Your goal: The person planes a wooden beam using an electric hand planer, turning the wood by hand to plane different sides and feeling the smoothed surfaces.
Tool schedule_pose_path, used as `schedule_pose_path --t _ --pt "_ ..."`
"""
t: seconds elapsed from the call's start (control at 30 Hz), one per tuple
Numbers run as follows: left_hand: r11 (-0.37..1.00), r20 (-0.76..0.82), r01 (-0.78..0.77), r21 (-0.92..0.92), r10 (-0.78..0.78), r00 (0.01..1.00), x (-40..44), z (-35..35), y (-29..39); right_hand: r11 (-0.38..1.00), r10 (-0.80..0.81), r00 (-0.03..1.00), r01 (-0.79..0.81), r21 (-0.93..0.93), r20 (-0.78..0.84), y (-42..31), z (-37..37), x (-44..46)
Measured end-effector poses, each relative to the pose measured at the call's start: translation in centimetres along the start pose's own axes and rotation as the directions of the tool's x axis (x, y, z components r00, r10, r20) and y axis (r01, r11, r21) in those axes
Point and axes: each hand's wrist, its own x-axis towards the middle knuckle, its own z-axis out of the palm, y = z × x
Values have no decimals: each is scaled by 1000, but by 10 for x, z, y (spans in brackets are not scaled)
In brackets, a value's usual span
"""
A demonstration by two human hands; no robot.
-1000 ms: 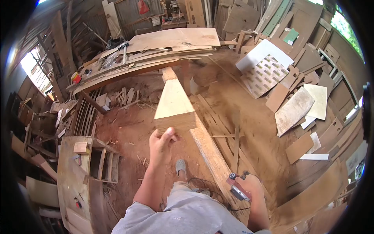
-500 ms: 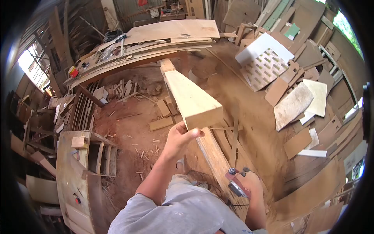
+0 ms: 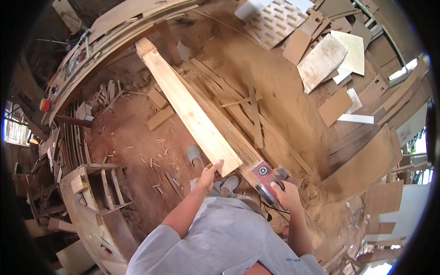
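Across the middle of the workshop slants the pale plank (image 3: 195, 114), reaching away toward the cluttered surface (image 3: 123, 20), and the left hand (image 3: 208, 178) has its near end, fingers clamped on the wood, thumb on top! Over to the right hand (image 3: 288, 195): fingers wrapped round the handle of a red power tool (image 3: 264, 170), which sits just beside that near end, off the pale face. How far along? That upper face looks clean and smooth, so I'd call it well advanced; the underside is hidden, so what's left there I can't tell. Alongside lies a rougher brown timber (image 3: 220, 133), by its look much less finished. Further out, offcuts (image 3: 160, 119) litter the reddish floor (image 3: 121, 128). Any writing? Blue lettering (image 3: 293, 260) on the grey shirt (image 3: 220, 233), too small to make out, and no brand I can read on the tool.
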Motion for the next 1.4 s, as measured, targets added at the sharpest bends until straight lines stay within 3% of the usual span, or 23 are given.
schedule_pose_path --t 0.07,0.2,0.37,0.57,0.67,1.07,1.17,1.27,1.33,1.4 --pt "1000 17 15 10 -15 1000 13 3 1 999 17 1000 -17 36 0 0 2 -6" --pt "953 113 38 301 -75 991 40 5 14 993 18 999 -23 112 40 -12 2 -13" --pt "940 168 42 340 -104 980 48 -6 16 975 -88 996 82 207 20 -29 20 -12" --pt "977 249 186 -105 -155 956 33 -24 1 970 -177 983 165 178 52 -41 52 2" --pt "932 220 245 -266 -189 957 36 -31 -12 989 -73 987 53 136 146 -68 64 13" --pt "917 339 326 -228 -239 910 43 -46 -13 990 -120 985 110 84 126 -153 100 78" --pt "947 309 247 -206 -177 935 31 -40 3 993 -110 983 101 62 144 -182 104 95" --pt "955 390 257 -148 -183 903 62 -60 -38 987 -138 981 124 104 140 -199 116 114" --pt "980 389 72 188 -141 910 49 -51 -25 986 -151 980 139 94 133 -211 125 129" --pt "984 509 179 -12 -148 848 46 -47 -46 986 -153 980 142 89 130 -222 136 143"
